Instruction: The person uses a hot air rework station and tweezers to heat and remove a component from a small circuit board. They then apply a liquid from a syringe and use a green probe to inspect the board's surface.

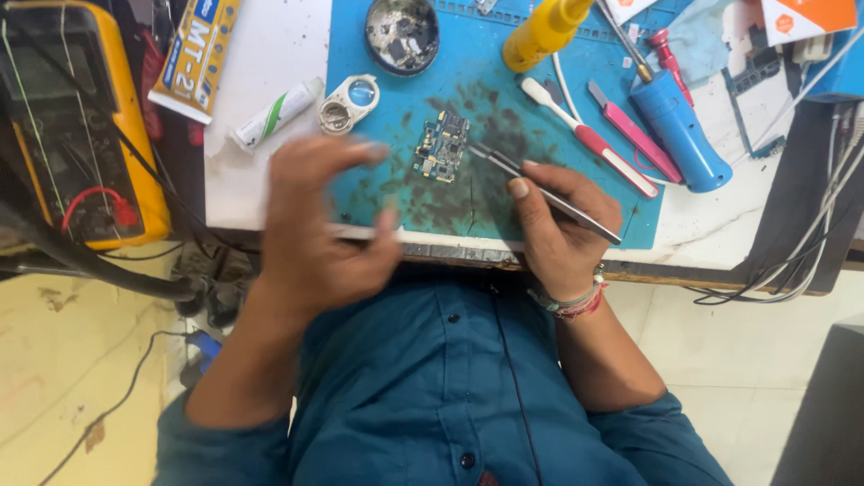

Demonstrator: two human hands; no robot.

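Round dish (402, 34) holds dark scraps — blue mat (396, 193) stained. Right hand (558, 225) pinches tweezers (526, 175) by circuit board (441, 146); left hand (319, 229) spread, empty.

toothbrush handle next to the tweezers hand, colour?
The toothbrush has a red handle fading to white toward the bristle head; head view, right of the circuit board.

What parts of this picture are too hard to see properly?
Head view only:
- Left hand: blurred; whether it holds anything can't be told.
- Circuit board: its parts are too small to tell apart.
- Yellow bottle: cut off by the top edge.
- Tweezers in the right hand: the fingers hide their middle.
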